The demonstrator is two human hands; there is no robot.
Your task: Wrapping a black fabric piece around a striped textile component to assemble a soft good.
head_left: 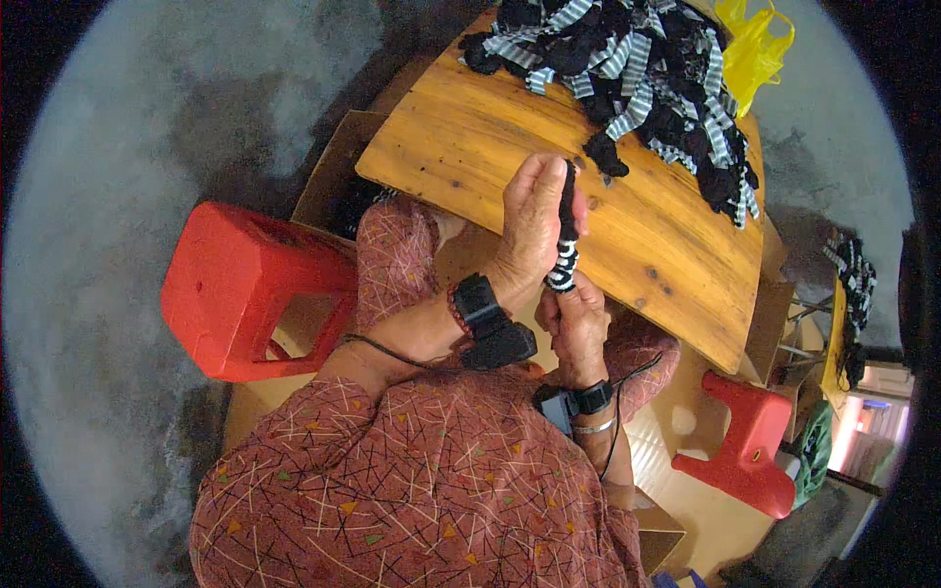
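A narrow black-and-white knit piece (pixel 564 265), perhaps a sock or glove, is held upright just in front of the wooden table's near edge. My left hand (pixel 532 220) is closed around its black upper part, thumb lying along it. At the patterned lower end, my right hand (pixel 578 318) grips it with bent fingers. Its exact kind is hard to tell because both hands cover much of it. Beyond them, a heap of similar black knit pieces with grey-and-white striped ends (pixel 637 78) lies on the wooden table (pixel 470 127).
A red plastic stool (pixel 235 289) stands to the left, and another red stool (pixel 740 446) is at the right. A yellow plastic bag (pixel 755 54) hangs by the table's far right corner. Cardboard (pixel 343 147) is beside the table, and more striped knits (pixel 855 294) are at far right.
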